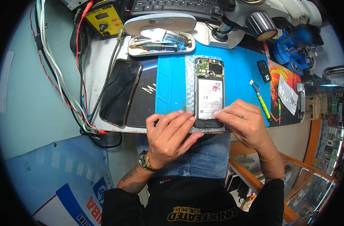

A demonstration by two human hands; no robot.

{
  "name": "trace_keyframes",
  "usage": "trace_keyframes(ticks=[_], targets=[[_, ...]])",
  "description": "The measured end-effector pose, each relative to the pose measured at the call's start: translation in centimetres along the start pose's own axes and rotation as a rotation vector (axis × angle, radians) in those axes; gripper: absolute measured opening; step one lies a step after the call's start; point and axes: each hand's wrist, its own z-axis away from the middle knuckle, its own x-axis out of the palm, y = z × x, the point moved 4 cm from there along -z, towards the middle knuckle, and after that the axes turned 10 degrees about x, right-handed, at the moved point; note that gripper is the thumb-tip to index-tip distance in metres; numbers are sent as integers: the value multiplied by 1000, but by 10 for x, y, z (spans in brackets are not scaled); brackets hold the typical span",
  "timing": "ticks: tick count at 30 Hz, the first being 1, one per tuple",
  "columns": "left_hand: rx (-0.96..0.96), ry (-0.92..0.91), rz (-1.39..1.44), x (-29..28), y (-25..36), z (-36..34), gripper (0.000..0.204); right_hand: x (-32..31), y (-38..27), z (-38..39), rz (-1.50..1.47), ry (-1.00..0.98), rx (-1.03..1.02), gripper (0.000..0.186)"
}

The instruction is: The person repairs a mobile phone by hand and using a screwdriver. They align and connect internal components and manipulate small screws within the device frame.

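Note:
An opened smartphone (196, 94) lies upright on a strip of bubble wrap (190, 81), its green circuit board (204, 67) bare at the top. Below the board sits a white-labelled battery (210, 94) with a wrinkled, shiny lower edge. My left hand (170, 133) has its fingers stretched out, thumb apart, with the fingertips against the phone's lower left side. My right hand (244, 121) is closed, thumb and fingers pinching at the battery's lower right corner. What lies between those fingertips is partly hidden.
A blue work mat (239, 67) lies beneath. Another phone (121, 92) rests at left. Behind are an open case of tools (160, 47), a keyboard (175, 6) and a microscope (260, 26). At right lie a black phone part (263, 71) and a yellow-green-handled knife (263, 103).

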Motion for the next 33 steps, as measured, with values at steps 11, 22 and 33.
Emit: trace_keyframes(ticks=[11, 22, 33], targets=[[28, -51, -34, 1, 3, 1, 40, 2, -4, 1, 43, 2, -17, 29], [92, -80, -95, 2, 5, 0, 41, -4, -4, 9, 47, 15, 21, 33], [85, -124, -151, 2, 13, 1, 46, -2, -1, 16, 67, 42, 28, 34]])
